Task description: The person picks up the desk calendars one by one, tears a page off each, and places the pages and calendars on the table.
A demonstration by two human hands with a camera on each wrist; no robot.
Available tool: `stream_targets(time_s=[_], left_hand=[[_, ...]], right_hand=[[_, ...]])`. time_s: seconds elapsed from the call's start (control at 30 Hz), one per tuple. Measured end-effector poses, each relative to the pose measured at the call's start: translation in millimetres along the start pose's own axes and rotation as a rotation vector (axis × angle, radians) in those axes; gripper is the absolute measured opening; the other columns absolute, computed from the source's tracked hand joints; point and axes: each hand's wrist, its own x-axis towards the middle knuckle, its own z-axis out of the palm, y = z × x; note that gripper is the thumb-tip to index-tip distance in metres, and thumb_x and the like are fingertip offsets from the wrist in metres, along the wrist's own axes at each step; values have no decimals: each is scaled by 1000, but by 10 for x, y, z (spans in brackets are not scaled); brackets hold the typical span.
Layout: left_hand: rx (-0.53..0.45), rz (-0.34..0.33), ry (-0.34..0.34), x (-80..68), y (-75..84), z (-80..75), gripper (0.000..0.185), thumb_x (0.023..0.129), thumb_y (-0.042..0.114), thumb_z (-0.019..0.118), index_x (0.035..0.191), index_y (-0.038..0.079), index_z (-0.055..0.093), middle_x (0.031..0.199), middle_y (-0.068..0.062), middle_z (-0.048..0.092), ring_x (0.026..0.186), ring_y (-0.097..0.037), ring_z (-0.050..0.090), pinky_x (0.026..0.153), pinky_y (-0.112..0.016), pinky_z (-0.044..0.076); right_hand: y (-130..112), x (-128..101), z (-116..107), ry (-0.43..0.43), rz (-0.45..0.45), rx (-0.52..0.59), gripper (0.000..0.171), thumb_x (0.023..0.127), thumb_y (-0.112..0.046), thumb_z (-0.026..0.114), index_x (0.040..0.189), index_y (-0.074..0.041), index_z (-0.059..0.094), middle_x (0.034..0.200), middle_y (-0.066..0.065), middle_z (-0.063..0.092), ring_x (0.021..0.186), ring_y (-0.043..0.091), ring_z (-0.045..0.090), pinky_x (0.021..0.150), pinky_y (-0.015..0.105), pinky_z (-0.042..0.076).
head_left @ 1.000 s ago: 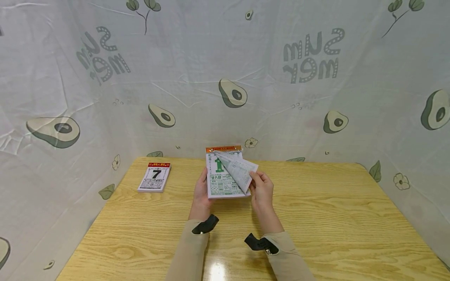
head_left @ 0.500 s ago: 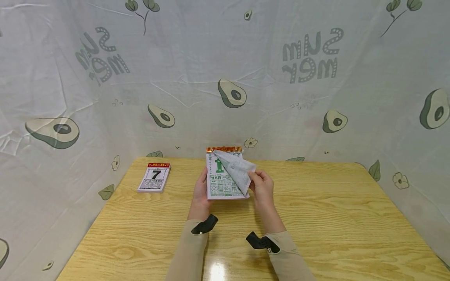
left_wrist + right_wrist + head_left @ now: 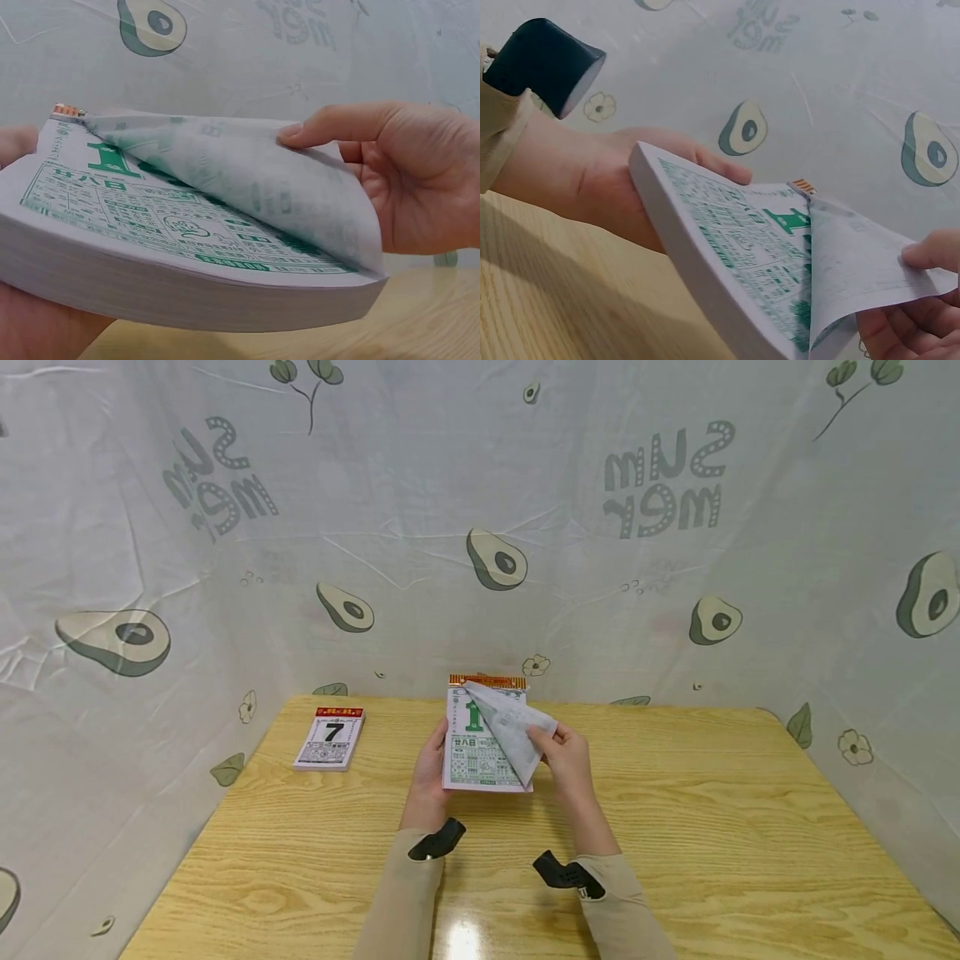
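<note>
A thick tear-off calendar (image 3: 478,762) with a gold-and-red top band and green print is held off the table, tilted. My left hand (image 3: 429,775) grips it along the left side, with the thumb at the edge and the palm beneath, as the right wrist view shows. Between thumb and fingers, my right hand (image 3: 567,758) pinches the lower right part of a thin page (image 3: 247,161). That page folds diagonally across the block, its pale back showing. Up at the top band it still joins the pad. Underneath lies another page with a large green 1 (image 3: 112,160), partly covered.
A smaller calendar (image 3: 331,740) with a red header and a black 7 lies at the back left of the wooden table (image 3: 712,827). Behind the table hangs a pale curtain (image 3: 420,468) with avocado prints. Both wrists wear black devices (image 3: 438,840).
Over the last second the calendar has shifted slightly right and nearer. My right hand has moved a little right, drawing the pinched page with it. The smaller calendar stays put.
</note>
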Motion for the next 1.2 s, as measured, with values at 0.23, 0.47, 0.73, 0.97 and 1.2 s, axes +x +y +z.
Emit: stream_targets(time_s=[0.23,0.47,0.73,0.97,1.2], left_hand=[[29,-15,-49,-1,9,-8,58,104,43,37,156,24,20,138,-1,56,127,-15,52,103,-33,47],[36,-9,-73,-7,6,-4,57,105,42,36,156,23,20,136,0,58,125,-13,54,103,-31,47],[36,-16,-67,0,12,8,57,105,42,34,157,23,19,134,0,59,122,-12,57,102,-31,49],[39,-25,-56,23,-13,21,56,105,45,31,156,23,20,135,0,57,125,-13,54,103,-32,47],[33,-6,-25,19,-32,41,56,105,45,32,156,26,19,139,0,53,126,-14,52,103,-34,46]], right_hand=[[-53,30,-79,2,-18,13,33,90,-8,69,117,8,60,84,-10,71,79,2,67,70,19,56],[-87,30,-122,-18,-22,43,22,90,-8,69,104,7,61,80,-10,71,76,4,67,68,21,55],[-53,54,-181,-75,-2,-45,12,92,-9,67,88,0,61,73,-9,69,65,7,63,60,21,52],[1,72,-167,-55,5,-44,10,92,-9,66,90,0,61,73,-10,64,69,5,60,66,21,52],[18,59,-127,6,-3,-50,12,91,-8,68,82,-5,61,74,-8,61,70,5,59,70,23,53]])
